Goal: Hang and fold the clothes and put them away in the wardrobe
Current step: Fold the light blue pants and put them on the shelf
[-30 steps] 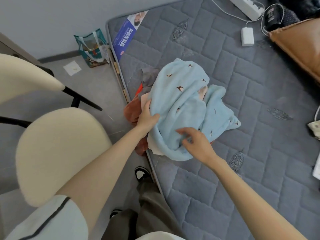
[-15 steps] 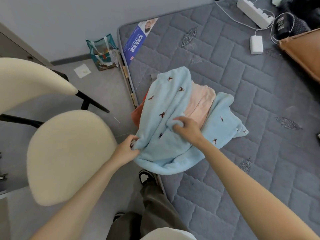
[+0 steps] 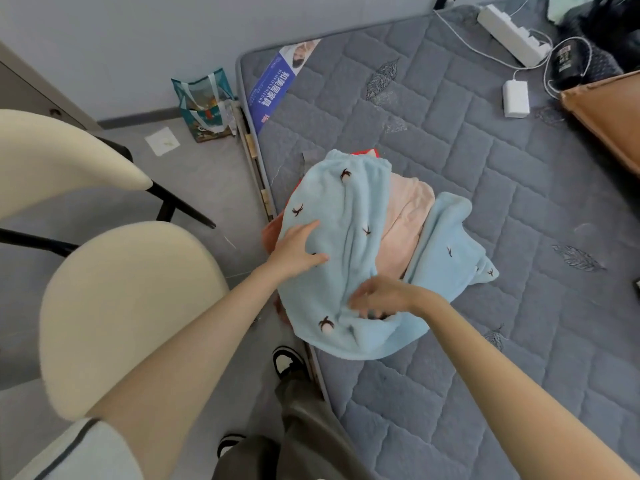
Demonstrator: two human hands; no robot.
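A light blue fleece garment (image 3: 349, 216) with small dark embroidered marks lies on a pile at the near left edge of the grey quilted mattress (image 3: 485, 188). Beneath it show a pale pink garment (image 3: 405, 220) and an orange-red one (image 3: 270, 233). My left hand (image 3: 298, 249) rests flat on the blue fleece's left part, fingers straight. My right hand (image 3: 379, 297) hovers low over the fleece's near part, fingers loosely bent down onto the fabric; whether they pinch it I cannot tell.
A cream chair (image 3: 114, 306) with black legs stands on the floor to the left. A teal shopping bag (image 3: 204, 105) leans by the wall. A white power strip (image 3: 512, 32), a charger (image 3: 516, 98) and a tan cushion (image 3: 609, 116) lie at the mattress's far right.
My left hand let go of the fleece's left edge and moved up to lie flat on it. My right hand released the bunched fold and dropped toward the near part. The fleece lies flatter.
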